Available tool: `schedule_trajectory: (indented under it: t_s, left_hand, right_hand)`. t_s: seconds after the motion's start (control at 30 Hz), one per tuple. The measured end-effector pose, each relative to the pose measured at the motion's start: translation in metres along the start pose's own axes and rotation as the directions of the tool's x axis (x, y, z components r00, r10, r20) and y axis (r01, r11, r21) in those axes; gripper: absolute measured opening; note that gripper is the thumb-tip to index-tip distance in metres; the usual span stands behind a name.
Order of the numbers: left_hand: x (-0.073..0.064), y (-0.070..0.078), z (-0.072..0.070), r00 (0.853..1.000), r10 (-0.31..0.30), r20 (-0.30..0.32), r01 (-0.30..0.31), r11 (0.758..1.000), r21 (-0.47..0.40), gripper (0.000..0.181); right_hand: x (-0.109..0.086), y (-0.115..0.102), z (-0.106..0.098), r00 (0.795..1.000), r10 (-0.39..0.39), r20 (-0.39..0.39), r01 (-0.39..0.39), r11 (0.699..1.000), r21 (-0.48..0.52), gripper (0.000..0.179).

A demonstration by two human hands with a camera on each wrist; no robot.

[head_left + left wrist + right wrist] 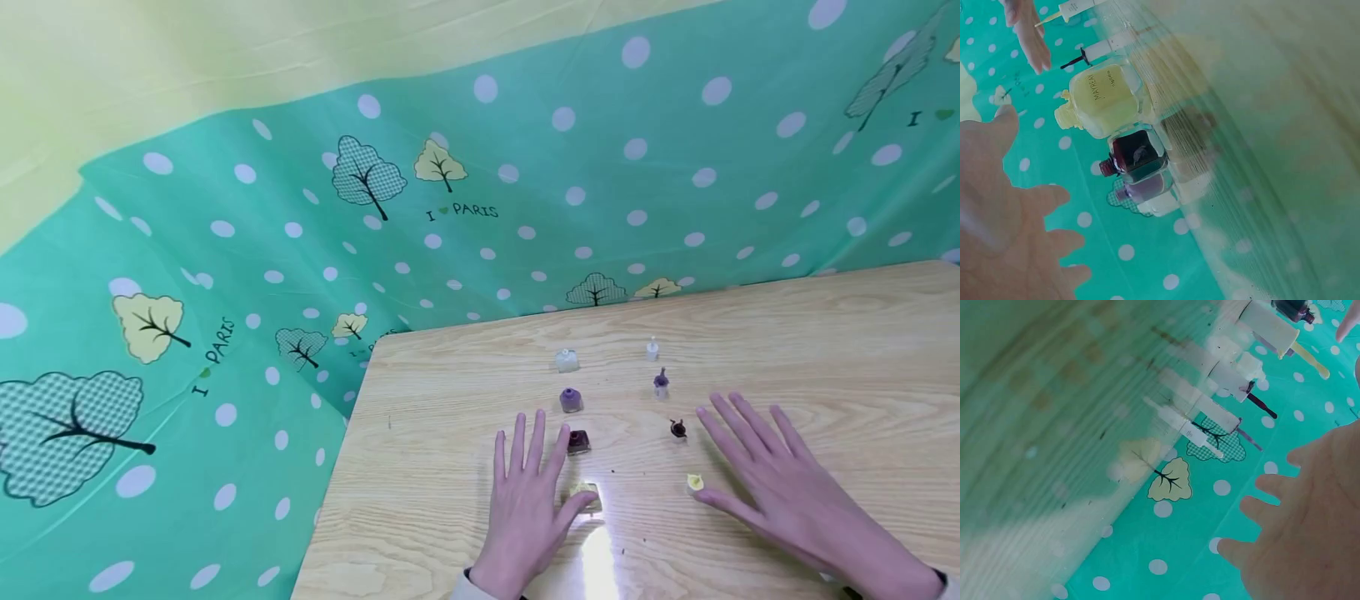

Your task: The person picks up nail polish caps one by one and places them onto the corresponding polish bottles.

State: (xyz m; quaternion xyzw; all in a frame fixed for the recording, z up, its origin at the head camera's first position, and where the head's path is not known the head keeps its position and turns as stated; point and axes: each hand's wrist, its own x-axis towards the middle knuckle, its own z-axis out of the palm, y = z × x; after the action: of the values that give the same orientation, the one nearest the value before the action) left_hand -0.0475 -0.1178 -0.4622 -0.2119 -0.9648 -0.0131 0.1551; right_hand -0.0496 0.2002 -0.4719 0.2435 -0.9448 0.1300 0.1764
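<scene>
Both hands hold nothing, fingers spread. My left hand [525,510] is over the table beside a column of uncapped nail polish bottles. Its thumb overlaps the yellow bottle [1105,99] in the head view, and its index fingertip is right by the dark red bottle [578,442]. Farther back stand the purple bottle [571,400] and the whitish bottle [567,360]. My right hand [787,487] is to the right of a column of brush caps standing brush up. Its thumb tip is at the yellow-brushed cap [1270,326]; beyond stand the dark cap [678,428], purple cap [661,383] and white cap [652,349].
The light wooden table [420,467] carries a few dark specks near its front. A green dotted cloth [450,275] with printed trees hangs along the back and left edges. Light glares off the wood below the yellow bottle.
</scene>
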Motion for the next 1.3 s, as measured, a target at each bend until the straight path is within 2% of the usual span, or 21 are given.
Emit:
schedule_trajectory:
  t_s: [0.23,0.4,0.47,0.6,0.63,0.7,0.87,1.07,1.3]
  left_hand:
    - [0.000,-0.002,-0.004,0.996,0.085,-0.020,-0.087,0.994,-0.065,0.082]
    - [0.001,-0.005,-0.007,0.991,0.109,-0.078,-0.121,0.979,-0.163,0.081]
    - [0.001,-0.006,-0.008,0.988,0.110,-0.108,-0.134,0.958,-0.253,0.079]
    - [0.001,-0.009,-0.007,0.980,0.112,-0.165,-0.173,0.890,-0.422,0.074]
    - [0.001,-0.009,-0.007,0.979,0.109,-0.172,-0.176,0.875,-0.451,0.073]
    - [0.001,-0.011,-0.006,0.977,0.110,-0.185,-0.186,0.862,-0.471,0.071]
    - [0.001,-0.014,-0.005,0.975,0.128,-0.180,-0.197,0.872,-0.447,0.061]
    - [0.001,-0.018,-0.002,0.976,0.154,-0.156,-0.206,0.890,-0.408,0.053]
    - [0.000,-0.020,0.002,0.978,0.159,-0.135,-0.200,0.901,-0.385,0.045]
  right_hand:
    - [0.000,-0.004,0.000,0.999,-0.041,-0.003,0.041,0.999,0.027,0.102]
    - [0.000,-0.007,0.000,1.000,-0.018,0.015,0.017,0.997,0.079,0.099]
    - [0.000,-0.009,0.000,1.000,0.002,0.030,-0.005,0.995,0.102,0.098]
    - [-0.002,-0.012,0.000,0.999,0.024,0.048,-0.031,0.988,0.152,0.098]
    - [-0.002,-0.012,0.000,0.999,0.022,0.048,-0.030,0.987,0.161,0.098]
    - [-0.002,-0.012,0.000,0.999,0.015,0.046,-0.023,0.984,0.177,0.098]
    - [-0.004,-0.014,0.000,0.999,0.014,0.051,-0.025,0.974,0.223,0.095]
    - [-0.003,-0.017,-0.004,0.982,0.099,0.160,-0.145,0.939,0.313,0.079]
    - [0.001,-0.015,0.000,0.965,0.144,0.217,-0.207,0.932,0.299,0.054]
